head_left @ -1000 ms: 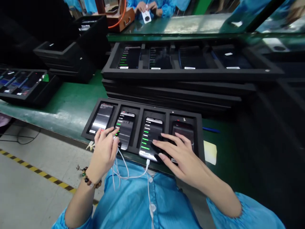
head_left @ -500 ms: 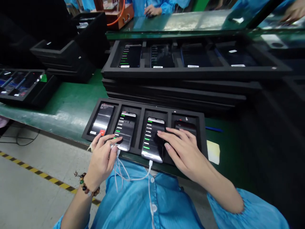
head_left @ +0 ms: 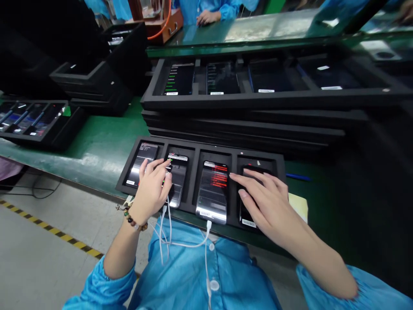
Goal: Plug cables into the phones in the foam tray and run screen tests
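Note:
My left hand (head_left: 153,187) is over the second phone (head_left: 178,181), its index fingertip at the upper screen. A white cable (head_left: 169,215) runs up under its thumb, apparently pinched there; its end is hidden. My right hand (head_left: 269,200) spreads its fingers above the fourth phone (head_left: 247,215), partly covering it, with the index fingertip by the right edge of the third phone (head_left: 212,193). Red text lines show on that third screen. White cables are plugged into the lower ends of the second and third phones. The first phone (head_left: 143,161) lies in the leftmost compartment of the black tray (head_left: 190,196).
Behind stands a stack of black trays (head_left: 245,101), the top one holding several phones. More trays (head_left: 87,86) stand at the left. A blue pen (head_left: 298,177) and yellow paper (head_left: 299,206) lie at the right. Across the green bench (head_left: 106,133) a co-worker's hand (head_left: 208,17) is visible.
My left hand has moved up the second phone's screen. My right hand has shifted right, off the third phone, whose list has given way to red text. The view has shifted slightly.

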`<act>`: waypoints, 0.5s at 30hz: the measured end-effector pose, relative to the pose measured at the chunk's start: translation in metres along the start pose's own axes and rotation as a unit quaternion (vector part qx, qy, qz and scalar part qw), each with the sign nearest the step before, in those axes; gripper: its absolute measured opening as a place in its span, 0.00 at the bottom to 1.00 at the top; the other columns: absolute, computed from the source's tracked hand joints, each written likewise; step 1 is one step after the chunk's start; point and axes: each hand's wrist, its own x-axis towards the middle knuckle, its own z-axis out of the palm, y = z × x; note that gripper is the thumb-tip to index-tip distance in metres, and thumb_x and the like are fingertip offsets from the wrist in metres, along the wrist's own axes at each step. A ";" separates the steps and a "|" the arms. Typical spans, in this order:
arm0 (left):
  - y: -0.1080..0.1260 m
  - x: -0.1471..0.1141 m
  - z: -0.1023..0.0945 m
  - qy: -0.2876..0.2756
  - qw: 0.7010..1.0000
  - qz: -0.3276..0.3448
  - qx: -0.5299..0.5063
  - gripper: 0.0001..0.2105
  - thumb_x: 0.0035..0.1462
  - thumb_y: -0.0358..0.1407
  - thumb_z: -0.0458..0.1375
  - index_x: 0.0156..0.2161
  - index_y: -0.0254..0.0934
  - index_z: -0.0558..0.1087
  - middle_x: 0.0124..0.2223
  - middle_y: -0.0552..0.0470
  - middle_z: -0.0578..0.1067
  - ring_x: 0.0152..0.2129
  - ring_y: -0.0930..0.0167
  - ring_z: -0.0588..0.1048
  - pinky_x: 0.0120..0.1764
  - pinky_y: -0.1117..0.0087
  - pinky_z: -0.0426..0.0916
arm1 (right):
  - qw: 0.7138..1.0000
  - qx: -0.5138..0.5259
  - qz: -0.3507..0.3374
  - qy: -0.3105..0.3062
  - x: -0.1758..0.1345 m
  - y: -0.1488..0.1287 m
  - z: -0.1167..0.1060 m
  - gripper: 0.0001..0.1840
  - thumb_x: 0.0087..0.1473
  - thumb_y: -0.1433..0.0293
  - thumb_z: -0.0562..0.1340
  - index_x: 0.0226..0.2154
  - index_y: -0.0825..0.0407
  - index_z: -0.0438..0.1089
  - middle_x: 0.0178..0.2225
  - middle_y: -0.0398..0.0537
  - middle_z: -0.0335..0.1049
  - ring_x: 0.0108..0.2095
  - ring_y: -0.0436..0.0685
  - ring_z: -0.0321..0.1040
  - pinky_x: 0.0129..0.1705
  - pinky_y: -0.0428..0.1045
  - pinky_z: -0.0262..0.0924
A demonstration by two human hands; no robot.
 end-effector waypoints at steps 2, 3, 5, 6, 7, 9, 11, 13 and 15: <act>-0.001 0.006 0.003 -0.015 1.000 0.001 -0.008 0.17 0.77 0.36 0.46 0.45 0.39 0.78 0.60 0.44 0.83 0.64 0.58 0.73 0.75 0.39 0.48 | 1.000 -0.005 0.003 0.003 -0.003 0.004 -0.003 0.22 0.76 0.61 0.50 0.65 0.40 0.70 0.61 0.50 0.79 0.69 0.71 0.66 0.68 0.72 0.55; -0.001 0.007 0.003 -0.019 1.000 0.001 -0.014 0.17 0.77 0.37 0.47 0.45 0.39 0.78 0.59 0.44 0.83 0.64 0.58 0.73 0.75 0.39 0.47 | 1.000 -0.007 0.006 0.005 -0.004 0.006 -0.004 0.22 0.76 0.61 0.50 0.65 0.40 0.70 0.61 0.50 0.79 0.68 0.71 0.66 0.68 0.72 0.55; -0.001 0.006 -0.001 -0.017 0.999 -0.002 -0.033 0.16 0.77 0.37 0.47 0.42 0.40 0.78 0.60 0.44 0.83 0.64 0.58 0.73 0.75 0.38 0.46 | 1.000 -0.010 0.012 0.012 -0.005 0.009 -0.007 0.22 0.77 0.60 0.50 0.65 0.39 0.70 0.61 0.50 0.78 0.68 0.71 0.66 0.67 0.73 0.56; -0.001 0.003 -0.004 -0.012 0.999 -0.006 -0.046 0.17 0.77 0.37 0.47 0.41 0.41 0.77 0.61 0.45 0.82 0.64 0.58 0.73 0.75 0.39 0.45 | 1.000 -0.011 0.015 0.017 -0.006 0.010 -0.009 0.22 0.77 0.60 0.50 0.65 0.39 0.70 0.61 0.51 0.78 0.68 0.71 0.67 0.67 0.72 0.56; 0.000 0.000 -0.009 -0.005 0.998 -0.012 -0.064 0.17 0.77 0.38 0.47 0.39 0.41 0.76 0.62 0.46 0.82 0.64 0.59 0.73 0.75 0.39 0.44 | 1.000 -0.012 0.016 0.021 -0.006 0.011 -0.010 0.22 0.77 0.59 0.50 0.64 0.39 0.70 0.61 0.51 0.78 0.68 0.72 0.67 0.66 0.72 0.57; 0.000 -0.011 -0.019 0.013 0.992 -0.031 -0.121 0.19 0.78 0.39 0.47 0.36 0.42 0.75 0.62 0.47 0.82 0.63 0.59 0.74 0.75 0.41 0.46 | 1.000 -0.012 0.011 0.022 -0.003 0.012 -0.014 0.22 0.77 0.59 0.50 0.64 0.39 0.70 0.61 0.52 0.78 0.67 0.72 0.67 0.65 0.72 0.58; 0.000 -0.026 -0.029 0.040 0.974 -0.063 -0.214 0.19 0.79 0.41 0.48 0.35 0.41 0.74 0.58 0.45 0.84 0.59 0.59 0.77 0.73 0.44 0.53 | 1.000 -0.010 0.000 0.018 0.002 0.011 -0.019 0.23 0.77 0.58 0.49 0.64 0.39 0.70 0.61 0.52 0.79 0.67 0.73 0.68 0.65 0.72 0.59; 0.000 -0.042 -0.036 0.080 0.932 -0.106 -0.338 0.19 0.78 0.43 0.50 0.35 0.40 0.74 0.50 0.44 0.86 0.50 0.60 0.81 0.69 0.48 0.62 | 1.000 -0.003 -0.015 0.007 0.010 0.008 -0.024 0.23 0.77 0.57 0.49 0.64 0.39 0.71 0.60 0.52 0.79 0.67 0.73 0.68 0.64 0.73 0.60; -0.003 -0.060 -0.041 0.119 0.866 -0.149 -0.463 0.19 0.77 0.46 0.55 0.34 0.39 0.73 0.38 0.46 0.86 0.39 0.63 0.82 0.60 0.53 0.73 | 0.999 0.008 -0.039 -0.015 0.021 0.002 -0.029 0.23 0.77 0.56 0.50 0.64 0.38 0.71 0.60 0.51 0.79 0.66 0.73 0.69 0.65 0.73 0.60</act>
